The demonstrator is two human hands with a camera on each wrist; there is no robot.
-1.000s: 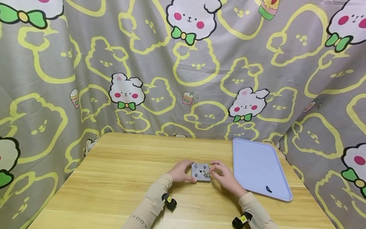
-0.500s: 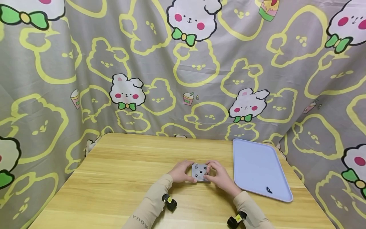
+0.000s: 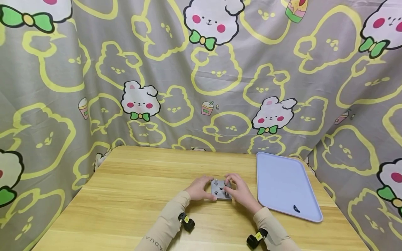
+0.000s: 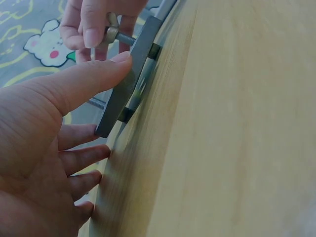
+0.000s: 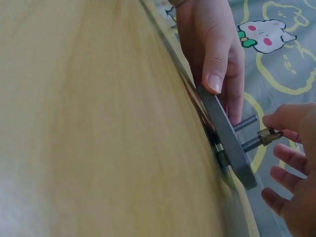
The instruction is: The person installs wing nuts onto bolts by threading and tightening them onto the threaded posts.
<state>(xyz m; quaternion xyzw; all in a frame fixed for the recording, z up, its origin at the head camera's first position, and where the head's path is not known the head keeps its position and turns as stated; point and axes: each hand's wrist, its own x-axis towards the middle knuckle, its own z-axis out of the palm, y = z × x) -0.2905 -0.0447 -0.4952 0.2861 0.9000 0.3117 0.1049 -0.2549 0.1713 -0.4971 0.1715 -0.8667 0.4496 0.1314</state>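
A square grey metal plate (image 3: 216,188) with several holes sits near the table's middle. My left hand (image 3: 198,188) grips its left side, thumb on the near edge and a finger on the far one. Two threaded bolts stand up through the plate; one bolt (image 5: 246,123) is bare at the top. On the other, a brass-coloured wing nut (image 5: 269,136) sits high on the thread. My right hand (image 3: 239,190) pinches this wing nut between thumb and forefinger, the other fingers spread. Below the plate, a dark bolt head (image 4: 154,51) shows in the left wrist view.
A pale blue tray (image 3: 284,184) lies to the right of the hands, with a small dark piece (image 3: 296,208) near its front edge. The wooden table (image 3: 141,188) ends at a patterned curtain (image 3: 176,104). Both sleeves carry a black wrist camera.
My right hand has moved left, from beside the plate to over its right side, and its fingers have closed on the wing nut. The left hand and plate have stayed in place.
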